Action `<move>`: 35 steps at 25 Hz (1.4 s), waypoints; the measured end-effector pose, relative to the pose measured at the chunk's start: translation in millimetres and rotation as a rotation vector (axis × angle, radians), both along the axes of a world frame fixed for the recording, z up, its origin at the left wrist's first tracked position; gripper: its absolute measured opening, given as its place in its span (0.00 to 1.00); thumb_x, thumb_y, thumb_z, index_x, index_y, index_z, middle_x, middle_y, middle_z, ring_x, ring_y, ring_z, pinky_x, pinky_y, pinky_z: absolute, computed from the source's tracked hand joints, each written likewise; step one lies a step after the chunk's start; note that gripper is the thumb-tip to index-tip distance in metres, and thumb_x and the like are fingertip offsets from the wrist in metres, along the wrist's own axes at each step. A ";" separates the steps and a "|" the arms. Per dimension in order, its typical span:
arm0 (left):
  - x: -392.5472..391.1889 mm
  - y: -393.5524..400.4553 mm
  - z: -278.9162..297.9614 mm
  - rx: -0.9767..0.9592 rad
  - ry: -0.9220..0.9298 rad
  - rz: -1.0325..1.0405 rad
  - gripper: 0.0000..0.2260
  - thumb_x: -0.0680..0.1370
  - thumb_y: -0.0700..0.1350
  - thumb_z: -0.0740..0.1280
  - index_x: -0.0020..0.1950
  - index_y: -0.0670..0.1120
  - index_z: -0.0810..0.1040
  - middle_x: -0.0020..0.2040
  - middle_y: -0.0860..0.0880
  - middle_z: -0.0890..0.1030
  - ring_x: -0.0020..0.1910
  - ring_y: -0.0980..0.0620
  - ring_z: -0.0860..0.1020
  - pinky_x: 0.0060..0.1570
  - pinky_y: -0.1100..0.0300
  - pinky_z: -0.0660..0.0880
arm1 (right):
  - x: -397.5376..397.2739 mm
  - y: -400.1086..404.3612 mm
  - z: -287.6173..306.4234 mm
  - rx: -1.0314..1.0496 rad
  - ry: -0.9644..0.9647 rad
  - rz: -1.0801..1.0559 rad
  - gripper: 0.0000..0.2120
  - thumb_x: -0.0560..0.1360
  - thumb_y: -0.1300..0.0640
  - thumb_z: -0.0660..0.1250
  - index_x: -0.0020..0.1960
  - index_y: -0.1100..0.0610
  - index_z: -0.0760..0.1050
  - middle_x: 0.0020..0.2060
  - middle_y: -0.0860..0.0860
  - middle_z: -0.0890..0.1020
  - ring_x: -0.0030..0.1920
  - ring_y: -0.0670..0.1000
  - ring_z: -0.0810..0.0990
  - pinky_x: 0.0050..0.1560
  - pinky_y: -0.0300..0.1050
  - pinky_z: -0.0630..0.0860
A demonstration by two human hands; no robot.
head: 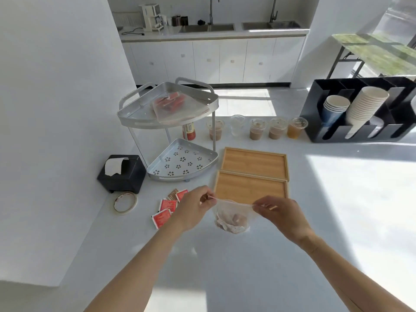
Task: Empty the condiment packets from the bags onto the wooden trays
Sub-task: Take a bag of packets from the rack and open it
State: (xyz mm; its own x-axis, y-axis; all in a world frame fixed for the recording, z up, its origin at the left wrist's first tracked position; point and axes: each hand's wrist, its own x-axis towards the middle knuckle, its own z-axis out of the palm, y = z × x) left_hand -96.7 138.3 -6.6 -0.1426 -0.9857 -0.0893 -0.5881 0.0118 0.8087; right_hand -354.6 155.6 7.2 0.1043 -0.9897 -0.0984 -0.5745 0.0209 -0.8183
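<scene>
A clear plastic bag (231, 218) with brownish packets inside hangs just above the white counter, in front of the near wooden tray (247, 186). My left hand (193, 209) pinches the bag's left rim and my right hand (281, 213) pinches its right rim, stretching the mouth wide between them. A second wooden tray (255, 163) lies directly behind the first. Both trays hold nothing. Several red packets (165, 210) and a brown one lie loose on the counter left of my left hand. Another bag of red packets (173, 104) rests on the top tier of the metal corner rack (135, 119).
A black napkin holder (121, 174) and a tape roll (125, 202) sit at the left near the wall. Lidded cups with drinks (256, 129) line up behind the trays. A black cup organiser (360, 111) stands at the right. A sauce bottle (189, 131) stands under the rack.
</scene>
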 end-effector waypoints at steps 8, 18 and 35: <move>-33.0 49.5 -36.2 0.035 0.078 -0.010 0.05 0.75 0.42 0.71 0.42 0.53 0.81 0.46 0.53 0.80 0.46 0.59 0.78 0.44 0.71 0.71 | -17.1 72.9 -39.8 -0.178 0.114 -0.005 0.06 0.71 0.58 0.75 0.40 0.47 0.82 0.36 0.42 0.82 0.38 0.46 0.80 0.41 0.44 0.78; -50.1 65.1 -26.2 -0.090 -0.100 0.151 0.10 0.74 0.50 0.72 0.52 0.52 0.76 0.49 0.56 0.74 0.47 0.59 0.74 0.43 0.66 0.72 | 7.5 81.5 -48.1 -0.246 0.242 -0.060 0.03 0.71 0.56 0.73 0.41 0.48 0.81 0.34 0.42 0.79 0.33 0.43 0.78 0.34 0.44 0.78; -69.0 70.6 -6.7 0.554 0.285 0.160 0.09 0.74 0.45 0.70 0.34 0.46 0.79 0.29 0.52 0.79 0.28 0.55 0.72 0.26 0.65 0.65 | 26.1 96.6 -32.1 -0.022 0.142 -0.037 0.12 0.69 0.39 0.68 0.52 0.37 0.77 0.39 0.38 0.81 0.37 0.41 0.81 0.38 0.39 0.79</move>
